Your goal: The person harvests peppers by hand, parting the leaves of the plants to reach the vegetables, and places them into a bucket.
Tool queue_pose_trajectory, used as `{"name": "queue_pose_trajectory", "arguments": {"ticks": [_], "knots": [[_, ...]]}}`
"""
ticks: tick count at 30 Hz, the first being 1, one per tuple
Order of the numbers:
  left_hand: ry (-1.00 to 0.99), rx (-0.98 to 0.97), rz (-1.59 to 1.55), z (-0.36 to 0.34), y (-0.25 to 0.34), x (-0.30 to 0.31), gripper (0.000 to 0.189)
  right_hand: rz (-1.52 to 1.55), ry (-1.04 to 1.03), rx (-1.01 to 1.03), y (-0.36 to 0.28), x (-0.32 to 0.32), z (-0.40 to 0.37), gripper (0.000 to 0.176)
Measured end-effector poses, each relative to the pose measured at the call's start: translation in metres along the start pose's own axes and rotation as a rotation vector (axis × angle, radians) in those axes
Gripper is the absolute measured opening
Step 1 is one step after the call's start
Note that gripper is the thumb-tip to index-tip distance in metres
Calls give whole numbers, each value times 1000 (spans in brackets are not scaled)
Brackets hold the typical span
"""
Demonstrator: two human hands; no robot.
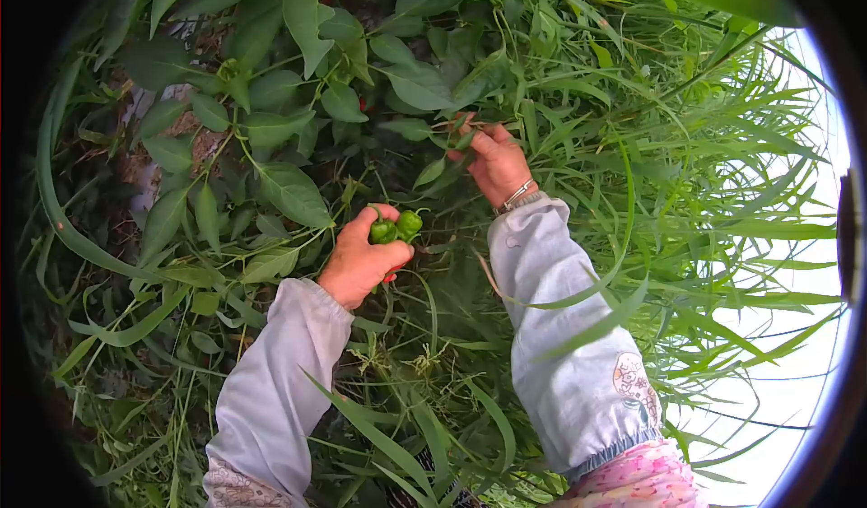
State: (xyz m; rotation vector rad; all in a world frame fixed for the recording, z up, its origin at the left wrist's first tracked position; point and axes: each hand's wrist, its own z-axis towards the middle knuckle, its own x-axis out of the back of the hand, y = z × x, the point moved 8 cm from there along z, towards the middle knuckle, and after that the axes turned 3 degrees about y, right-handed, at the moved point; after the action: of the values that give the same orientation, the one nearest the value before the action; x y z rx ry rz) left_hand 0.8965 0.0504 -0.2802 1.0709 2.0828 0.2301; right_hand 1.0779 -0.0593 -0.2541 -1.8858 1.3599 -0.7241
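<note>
Two green peppers [396, 228] rest in my left hand [361, 260], its fingers curled around them. Something small and red [390, 278] shows beneath that hand. Farther up and to the right, my right hand [492, 160] has its fingers closed among leaves and thin stems [458, 133] of a plant; leaves partly cover the fingertips, and what lies between them is too small to make out. A bracelet [517, 195] circles the right wrist. The two hands are apart.
Broad-leaved plants [289, 192] fill the left and top. Tall grass [686, 174] crowds the right side, and one long blade crosses the right sleeve [569, 318]. A red spot [362, 104] shows among the upper leaves. Grass blades stand below the hands.
</note>
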Motion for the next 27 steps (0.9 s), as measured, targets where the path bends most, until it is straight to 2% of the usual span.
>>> {"name": "queue_pose_trajectory", "arguments": {"ticks": [2, 3, 7, 11, 14, 17, 20, 21, 22, 24, 25, 27], "knots": [[16, -33, 39, -1, 4, -7, 36, -55, 17, -26, -5, 16, -13, 23], [14, -39, 45, -1, 3, -6, 36, -191, 106, -37, 0, 33, -15, 26], [6, -15, 62, -3, -4, 1, 37, -194, 118, 21, -8, 44, -40, 30], [28, 26, -22, 3, -4, 4, 39, -259, 91, -78, -8, 47, -42, 27], [37, -23, -61, 8, -1, 9, 41, -402, -19, -135, -3, 51, -42, 33], [47, -16, -60, 3, 1, 3, 42, -333, 142, -182, -5, 71, -66, 45], [61, 5, -69, -3, 1, 2, 43, -207, 292, -144, -16, 99, -56, 56], [63, 8, -71, -4, 1, 2, 43, -168, 367, -192, -19, 109, -53, 57], [67, -5, -67, 6, -7, 23, 43, -205, 390, -196, -2, 111, -32, 56], [78, 9, -67, 4, -8, 24, 44, -284, 448, -242, 3, 132, -20, 54], [88, 20, -50, 3, -8, 21, 44, -179, 539, -165, -1, 141, -21, 47], [77, 28, -62, 3, -10, 21, 44, -25, 510, -101, -13, 139, -6, 34]]}}
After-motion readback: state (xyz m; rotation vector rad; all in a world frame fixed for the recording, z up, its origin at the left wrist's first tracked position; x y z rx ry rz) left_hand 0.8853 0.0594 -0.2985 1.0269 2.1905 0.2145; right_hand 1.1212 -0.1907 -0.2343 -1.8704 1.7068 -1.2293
